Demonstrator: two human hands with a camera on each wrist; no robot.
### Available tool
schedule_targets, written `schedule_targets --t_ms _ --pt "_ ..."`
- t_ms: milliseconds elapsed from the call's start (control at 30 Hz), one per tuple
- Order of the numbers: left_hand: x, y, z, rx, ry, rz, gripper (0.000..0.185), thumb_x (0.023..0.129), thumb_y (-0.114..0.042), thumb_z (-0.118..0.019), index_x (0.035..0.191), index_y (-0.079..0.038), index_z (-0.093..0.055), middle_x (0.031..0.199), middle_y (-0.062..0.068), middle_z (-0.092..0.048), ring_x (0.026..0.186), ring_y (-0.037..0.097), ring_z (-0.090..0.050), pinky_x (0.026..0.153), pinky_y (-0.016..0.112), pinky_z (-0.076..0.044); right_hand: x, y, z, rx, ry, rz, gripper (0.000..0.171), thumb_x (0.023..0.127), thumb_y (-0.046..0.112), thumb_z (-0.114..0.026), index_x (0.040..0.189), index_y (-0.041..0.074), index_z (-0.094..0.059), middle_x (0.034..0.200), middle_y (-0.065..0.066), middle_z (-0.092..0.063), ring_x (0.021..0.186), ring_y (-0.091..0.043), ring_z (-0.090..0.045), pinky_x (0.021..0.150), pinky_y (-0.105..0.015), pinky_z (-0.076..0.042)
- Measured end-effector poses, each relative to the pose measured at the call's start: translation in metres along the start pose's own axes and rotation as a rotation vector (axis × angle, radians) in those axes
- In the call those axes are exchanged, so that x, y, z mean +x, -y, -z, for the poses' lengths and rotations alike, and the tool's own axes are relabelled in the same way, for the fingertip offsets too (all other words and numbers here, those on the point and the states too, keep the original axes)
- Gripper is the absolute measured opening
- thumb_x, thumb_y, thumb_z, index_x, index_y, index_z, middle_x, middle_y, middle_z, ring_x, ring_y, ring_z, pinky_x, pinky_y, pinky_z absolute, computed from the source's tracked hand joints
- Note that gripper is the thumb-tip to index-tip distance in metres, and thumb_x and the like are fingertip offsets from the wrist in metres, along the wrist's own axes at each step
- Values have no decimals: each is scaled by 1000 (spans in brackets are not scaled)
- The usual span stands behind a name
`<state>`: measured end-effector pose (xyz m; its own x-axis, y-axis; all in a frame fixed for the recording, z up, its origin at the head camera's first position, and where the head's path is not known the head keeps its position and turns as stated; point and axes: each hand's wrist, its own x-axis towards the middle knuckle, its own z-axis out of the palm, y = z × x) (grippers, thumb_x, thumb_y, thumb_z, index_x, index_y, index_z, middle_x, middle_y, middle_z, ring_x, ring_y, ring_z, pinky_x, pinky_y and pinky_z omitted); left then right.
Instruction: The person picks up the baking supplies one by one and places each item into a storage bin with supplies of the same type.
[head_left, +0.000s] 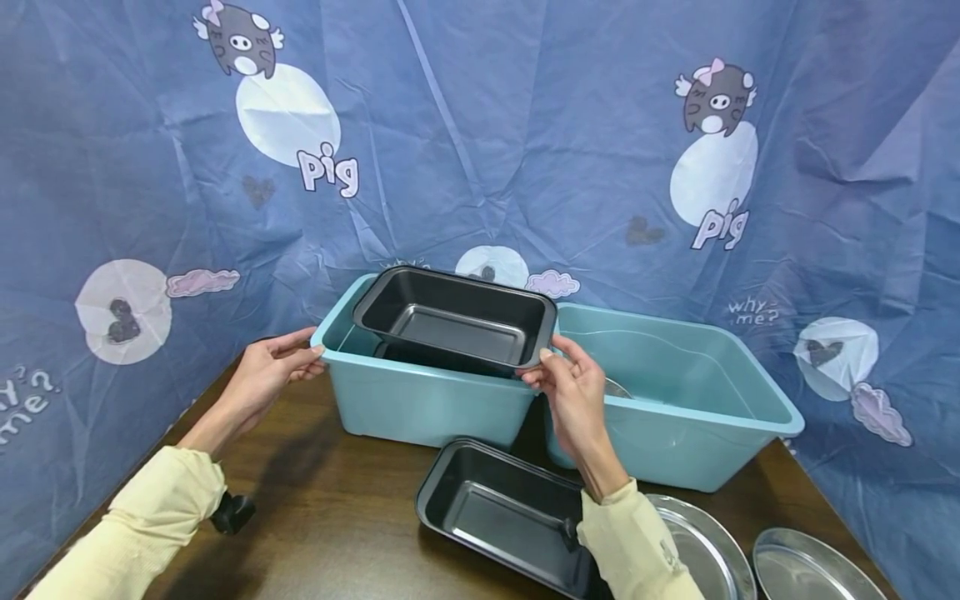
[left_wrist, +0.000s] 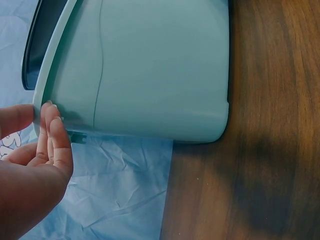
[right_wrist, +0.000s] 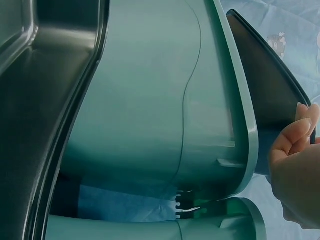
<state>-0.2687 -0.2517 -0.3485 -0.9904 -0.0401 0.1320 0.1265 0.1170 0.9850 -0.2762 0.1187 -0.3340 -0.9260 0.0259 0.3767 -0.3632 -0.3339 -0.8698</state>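
Here, left hand [head_left: 266, 368] pinches a bin rim [head_left: 390, 366], right hand [head_left: 576, 383] a pan [head_left: 457, 329].

The readable text is all on the blue cloth [head_left: 487, 108]. The word "pig" [head_left: 328, 171] stands high on the left in pale, dark-outlined letters, and a second "pig" [head_left: 721, 225], lettered alike and slanting, stands on the right. Farther right and lower, thin pale letters read "why me?" [head_left: 753, 312]. At the left edge is a larger "why me?" [head_left: 26, 398], its first letter cut off. Behind the far pan [head_left: 457, 321], similar small lettering is partly hidden.
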Motion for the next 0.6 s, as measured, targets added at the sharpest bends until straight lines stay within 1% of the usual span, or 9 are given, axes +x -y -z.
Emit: schedule_targets --t_ms 133,267,400,600 --pt "0 0 0 3 -1 -1 61 105 -9 -60 153 15 -32 87 -6 -70 77 3 -67 71 19 -55 3 -2 -1 3 2 -1 38 100 -8 -48 137 -16 -44 70 -2 -72 61 -11 -68 62 -20 -53" --pt "-1 1 0 3 0 -3 61 105 -9 -60 154 15 -32 87 -6 -70 77 2 -67 71 18 -55 6 -3 -1 -1 5 -7 40 100 -8 -48 138 -16 -43 68 -1 -72 61 -11 -68 61 -20 -53" --pt "-1 1 0 -5 2 -4 61 105 -9 -60 154 15 -32 87 -6 -70 77 3 -67 71 19 -55 9 -6 -1 -3 3 -9 42 100 -7 -49 140 -17 -42 68 -1 -72 61 -11 -68 61 -20 -52" --pt "-2 0 0 -4 5 -11 61 105 -9 -60 154 15 -32 88 -6 -70 77 3 -66 71 19 -55 14 -9 -1 3 -3 -8 41 99 -6 -49 138 -19 -42 67 -1 -71 60 -9 -67 61 -19 -53"
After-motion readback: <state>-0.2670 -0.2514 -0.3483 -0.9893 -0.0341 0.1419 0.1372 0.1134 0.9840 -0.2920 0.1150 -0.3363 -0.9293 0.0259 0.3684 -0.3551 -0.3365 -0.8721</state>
